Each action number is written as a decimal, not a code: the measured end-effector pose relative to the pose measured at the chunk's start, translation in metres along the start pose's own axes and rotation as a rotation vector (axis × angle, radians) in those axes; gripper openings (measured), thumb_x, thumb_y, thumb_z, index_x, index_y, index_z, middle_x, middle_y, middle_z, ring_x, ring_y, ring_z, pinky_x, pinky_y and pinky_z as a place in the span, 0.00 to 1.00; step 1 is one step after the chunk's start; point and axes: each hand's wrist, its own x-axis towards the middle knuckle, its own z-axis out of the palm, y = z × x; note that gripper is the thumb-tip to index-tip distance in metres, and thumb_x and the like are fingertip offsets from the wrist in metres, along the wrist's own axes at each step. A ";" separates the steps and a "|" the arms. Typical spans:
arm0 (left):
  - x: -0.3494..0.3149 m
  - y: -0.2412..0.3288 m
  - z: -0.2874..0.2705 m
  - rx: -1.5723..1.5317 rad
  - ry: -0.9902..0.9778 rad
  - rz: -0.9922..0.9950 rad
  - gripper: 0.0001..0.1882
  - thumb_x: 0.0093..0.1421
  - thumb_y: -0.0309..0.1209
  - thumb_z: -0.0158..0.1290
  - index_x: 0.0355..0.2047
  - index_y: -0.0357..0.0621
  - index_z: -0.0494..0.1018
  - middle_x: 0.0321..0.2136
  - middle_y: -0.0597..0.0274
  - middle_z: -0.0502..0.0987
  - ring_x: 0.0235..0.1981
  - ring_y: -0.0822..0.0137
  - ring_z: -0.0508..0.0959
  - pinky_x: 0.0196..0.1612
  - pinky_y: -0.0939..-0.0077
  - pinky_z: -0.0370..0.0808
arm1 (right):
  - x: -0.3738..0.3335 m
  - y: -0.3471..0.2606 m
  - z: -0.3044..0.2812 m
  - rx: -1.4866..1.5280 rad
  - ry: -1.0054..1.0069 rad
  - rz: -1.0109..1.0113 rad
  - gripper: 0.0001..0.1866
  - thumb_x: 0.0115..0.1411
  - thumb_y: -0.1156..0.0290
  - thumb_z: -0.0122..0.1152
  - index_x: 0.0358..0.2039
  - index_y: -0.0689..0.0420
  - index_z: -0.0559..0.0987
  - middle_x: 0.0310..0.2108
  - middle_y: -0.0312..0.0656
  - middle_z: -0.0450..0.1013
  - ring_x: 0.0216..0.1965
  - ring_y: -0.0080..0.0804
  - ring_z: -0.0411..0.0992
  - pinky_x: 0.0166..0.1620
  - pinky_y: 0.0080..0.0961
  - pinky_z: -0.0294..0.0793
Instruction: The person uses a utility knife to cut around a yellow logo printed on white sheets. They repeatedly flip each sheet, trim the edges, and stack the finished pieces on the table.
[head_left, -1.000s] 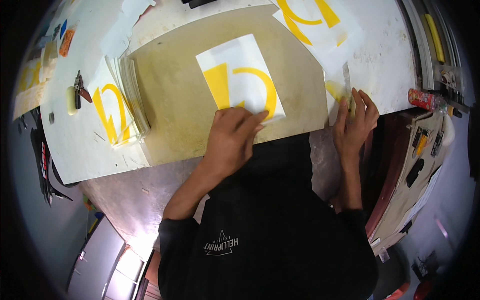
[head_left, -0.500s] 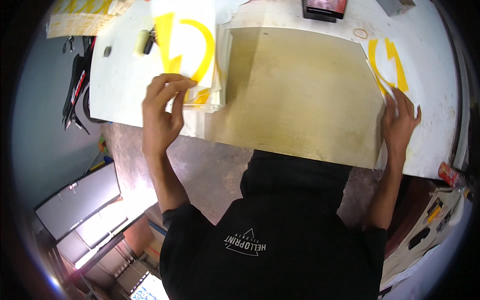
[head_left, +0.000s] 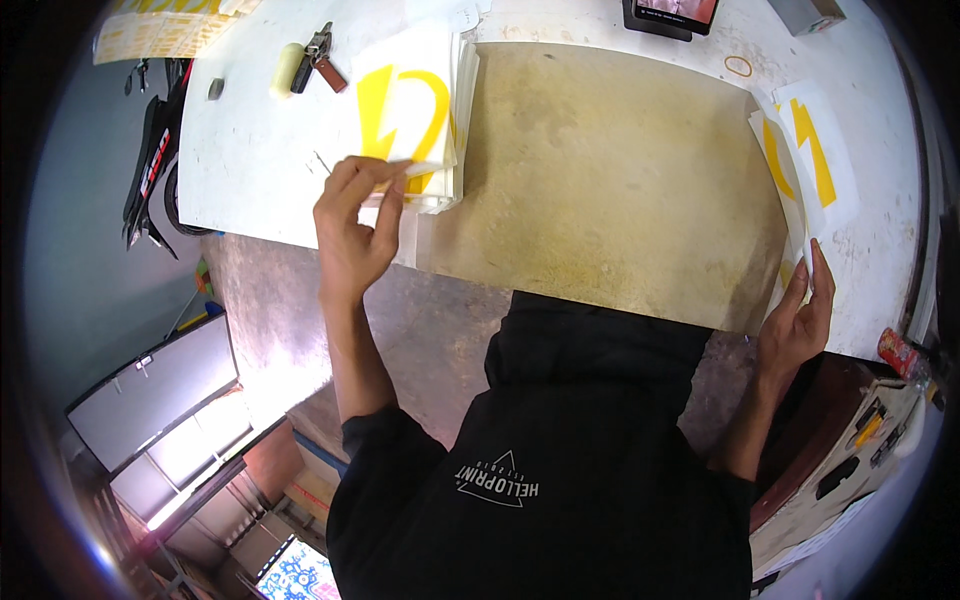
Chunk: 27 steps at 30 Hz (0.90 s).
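A pile of white sheets with yellow printed shapes (head_left: 404,60) lies on the left part of the table. My left hand (head_left: 355,230) is closed at the near edge of the pile, thumb and fingers pinching the top sheet there. At the right, my right hand (head_left: 797,320) pinches the near end of another white sheet (head_left: 800,205), which stands curled up along its left side. Beneath that curl shows a yellow print on white (head_left: 815,150). Between the hands lies a flat tan board (head_left: 620,170), bare on top.
Keys (head_left: 318,55) and a pale yellow roller-shaped thing (head_left: 287,70) lie beyond the pile. A phone or tablet on a stand (head_left: 672,15), a rubber band (head_left: 738,66) and a grey box (head_left: 808,14) are at the back. A red can (head_left: 897,350) is at the right edge.
The left sheet has come down from its raised, blurred position onto the pile. My right hand has moved nearer to me, and the right sheet's edge now curls up higher.
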 end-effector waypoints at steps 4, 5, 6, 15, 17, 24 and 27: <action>0.018 -0.004 0.004 -0.080 0.043 0.006 0.10 0.61 0.22 0.58 0.41 0.39 0.84 0.35 0.52 0.80 0.40 0.54 0.79 0.47 0.64 0.74 | -0.004 -0.009 0.002 0.034 -0.023 -0.003 0.17 0.69 0.84 0.57 0.58 0.67 0.79 0.57 0.55 0.78 0.60 0.45 0.76 0.63 0.41 0.74; 0.017 -0.003 0.004 -0.053 -0.004 0.034 0.09 0.61 0.24 0.58 0.40 0.39 0.84 0.35 0.52 0.80 0.40 0.53 0.79 0.48 0.63 0.74 | -0.004 -0.011 0.003 0.041 -0.032 -0.015 0.17 0.69 0.84 0.57 0.58 0.67 0.79 0.57 0.55 0.78 0.60 0.46 0.76 0.63 0.41 0.74; 0.016 -0.002 0.004 -0.028 -0.053 0.063 0.08 0.60 0.25 0.59 0.39 0.39 0.84 0.35 0.52 0.80 0.40 0.52 0.78 0.48 0.62 0.73 | -0.005 -0.012 0.003 0.048 -0.034 -0.018 0.17 0.69 0.84 0.57 0.58 0.67 0.79 0.58 0.55 0.77 0.61 0.46 0.75 0.64 0.41 0.74; -0.021 0.010 0.000 0.139 0.018 0.113 0.12 0.60 0.34 0.62 0.40 0.40 0.81 0.35 0.50 0.79 0.43 0.50 0.76 0.53 0.58 0.70 | -0.019 -0.019 0.004 0.272 -0.144 0.038 0.19 0.69 0.87 0.52 0.58 0.64 0.79 0.64 0.60 0.71 0.68 0.52 0.68 0.68 0.45 0.69; -0.029 0.015 0.014 0.085 0.294 0.229 0.16 0.63 0.35 0.60 0.44 0.35 0.79 0.36 0.47 0.79 0.42 0.49 0.77 0.48 0.60 0.73 | -0.021 -0.021 0.004 0.260 -0.164 -0.053 0.19 0.66 0.88 0.54 0.54 0.63 0.82 0.62 0.61 0.73 0.67 0.56 0.69 0.68 0.50 0.69; -0.043 0.081 0.096 -1.570 -0.298 -0.512 0.39 0.73 0.56 0.48 0.67 0.32 0.64 0.55 0.52 0.78 0.54 0.65 0.79 0.53 0.69 0.78 | -0.035 -0.042 0.005 0.308 -0.391 -0.397 0.22 0.58 0.86 0.61 0.53 0.55 0.84 0.61 0.62 0.73 0.68 0.67 0.66 0.70 0.57 0.64; -0.036 0.074 0.117 -1.481 -0.318 -0.518 0.17 0.76 0.29 0.50 0.60 0.31 0.73 0.51 0.57 0.82 0.51 0.71 0.80 0.54 0.74 0.77 | -0.029 -0.056 0.002 0.486 -0.429 -0.147 0.28 0.57 0.85 0.64 0.60 0.58 0.79 0.64 0.60 0.69 0.69 0.65 0.65 0.69 0.53 0.65</action>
